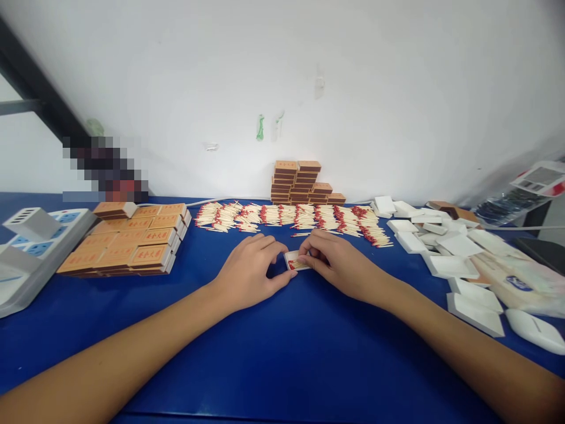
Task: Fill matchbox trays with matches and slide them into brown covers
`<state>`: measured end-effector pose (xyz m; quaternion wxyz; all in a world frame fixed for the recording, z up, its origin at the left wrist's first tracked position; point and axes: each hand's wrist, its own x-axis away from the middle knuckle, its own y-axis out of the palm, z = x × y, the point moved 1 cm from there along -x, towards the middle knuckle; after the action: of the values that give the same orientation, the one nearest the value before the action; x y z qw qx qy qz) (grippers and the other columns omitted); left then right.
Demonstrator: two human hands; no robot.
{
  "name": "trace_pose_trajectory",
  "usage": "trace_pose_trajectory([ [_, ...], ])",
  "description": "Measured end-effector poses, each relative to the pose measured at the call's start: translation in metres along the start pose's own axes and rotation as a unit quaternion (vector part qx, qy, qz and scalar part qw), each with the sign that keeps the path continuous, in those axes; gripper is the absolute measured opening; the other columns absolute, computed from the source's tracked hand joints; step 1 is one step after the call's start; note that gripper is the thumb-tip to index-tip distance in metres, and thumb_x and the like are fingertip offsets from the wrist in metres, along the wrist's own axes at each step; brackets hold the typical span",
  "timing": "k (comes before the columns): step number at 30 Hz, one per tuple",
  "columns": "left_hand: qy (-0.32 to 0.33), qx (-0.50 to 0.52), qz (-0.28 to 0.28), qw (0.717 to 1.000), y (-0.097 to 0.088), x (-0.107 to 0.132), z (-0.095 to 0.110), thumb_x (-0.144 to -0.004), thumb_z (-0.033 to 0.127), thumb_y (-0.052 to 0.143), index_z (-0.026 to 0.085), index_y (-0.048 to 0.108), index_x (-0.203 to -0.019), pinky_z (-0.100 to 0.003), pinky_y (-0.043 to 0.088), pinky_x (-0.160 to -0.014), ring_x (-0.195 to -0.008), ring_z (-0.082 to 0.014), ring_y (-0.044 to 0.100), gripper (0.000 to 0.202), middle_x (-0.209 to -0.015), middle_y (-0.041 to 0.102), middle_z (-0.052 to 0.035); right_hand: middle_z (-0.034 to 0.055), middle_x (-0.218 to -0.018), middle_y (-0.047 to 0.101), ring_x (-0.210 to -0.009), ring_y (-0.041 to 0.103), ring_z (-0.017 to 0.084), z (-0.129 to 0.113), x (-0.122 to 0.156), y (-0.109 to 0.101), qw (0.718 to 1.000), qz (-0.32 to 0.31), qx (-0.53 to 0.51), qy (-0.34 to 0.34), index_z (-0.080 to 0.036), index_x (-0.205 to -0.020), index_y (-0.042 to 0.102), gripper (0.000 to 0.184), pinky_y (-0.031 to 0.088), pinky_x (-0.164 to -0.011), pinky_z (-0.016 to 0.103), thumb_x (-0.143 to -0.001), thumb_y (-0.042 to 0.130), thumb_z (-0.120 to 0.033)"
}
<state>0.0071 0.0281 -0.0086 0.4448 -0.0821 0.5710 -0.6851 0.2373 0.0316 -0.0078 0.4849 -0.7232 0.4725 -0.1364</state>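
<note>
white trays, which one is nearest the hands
The tray between the left hand and the right hand, with red-headed matches in it; the other white trays lie jumbled to the right, apart from both hands.

White power strip (pixel 49 259) at far left, soft plastic pack (pixel 515 266) beside a rounded white device (pixel 535 331) at right

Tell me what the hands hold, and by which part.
A white tray of matches: the left hand holds its left end between thumb and finger; the right hand covers its right end, grip hidden.
</note>
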Motion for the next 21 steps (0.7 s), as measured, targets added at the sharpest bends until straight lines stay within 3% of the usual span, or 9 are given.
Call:
trace_pose_trajectory([
  [9,0.002,-0.005,-0.002,1.000,-0.002,0.001,0.000,-0.095,0.038,0.078,0.019,0.071,-0.108,-0.039,0.049,-0.081,-0.084,-0.0218,0.063,0.024,-0.088,0.066,-0.0013,0.0023,-0.084,0.061,-0.074,0.055,0.018,0.003,-0.001,-0.007,0.998,0.016,-0.048,0.027,-0.023,-0.094,0.071,0.016,0.044,-0.067,0.032,-0.104,0.063,-0.033],
  [15,0.001,-0.002,-0.004,1.000,-0.001,0.001,-0.001,-0.096,0.039,0.077,0.019,0.071,-0.108,-0.038,0.049,-0.081,-0.084,-0.0217,0.063,0.024,-0.090,0.067,-0.0019,0.0033,-0.087,0.063,-0.075,0.057,0.018,0.007,0.001,-0.013,0.998,-0.030,-0.038,0.025,-0.024,-0.096,0.075,0.015,0.046,-0.066,0.033,-0.102,0.065,-0.034],
  [21,-0.003,0.000,-0.010,1.000,-0.002,0.001,-0.001,-0.096,0.039,0.077,0.019,0.071,-0.109,-0.038,0.049,-0.082,-0.084,-0.0216,0.063,0.025,-0.090,0.067,-0.0019,0.0019,-0.084,0.060,-0.074,0.056,0.018,0.006,0.000,-0.009,0.999,0.004,-0.044,0.012,-0.024,-0.095,0.073,0.011,0.046,-0.067,0.032,-0.101,0.066,-0.031],
])
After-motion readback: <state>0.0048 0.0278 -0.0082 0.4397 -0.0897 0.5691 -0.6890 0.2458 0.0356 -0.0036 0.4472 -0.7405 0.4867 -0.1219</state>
